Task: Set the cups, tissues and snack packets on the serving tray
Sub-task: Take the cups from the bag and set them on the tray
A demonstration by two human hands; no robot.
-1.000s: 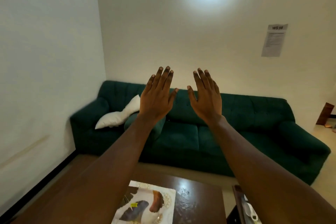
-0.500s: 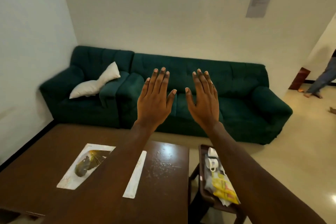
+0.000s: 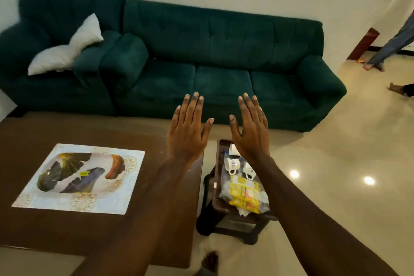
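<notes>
A: Hands?
B: Left hand (image 3: 187, 134) and right hand (image 3: 251, 134) raised side by side, backs toward me, fingers (image 3: 192, 107) spread flat, pinching nothing. I read it as a show of empty hands, not a reach.

A: Task items?
B: On the stool (image 3: 237, 219) just right of the surface (image 3: 89, 228): three white cups (image 3: 231, 164), lying tipped; yellow snack packets (image 3: 243, 192) in clear wrap, nearer me; tissues (image 3: 243, 212) showing as a white corner under them. Probably parked there to keep the surface free.

A: Tray?
B: The flat printed square (image 3: 78, 178) on the surface, bare, is my best guess; I cannot tell whether it has a rim.

A: Progress?
B: Nothing set on it yet. I judge that cups go first, and upright.
</notes>
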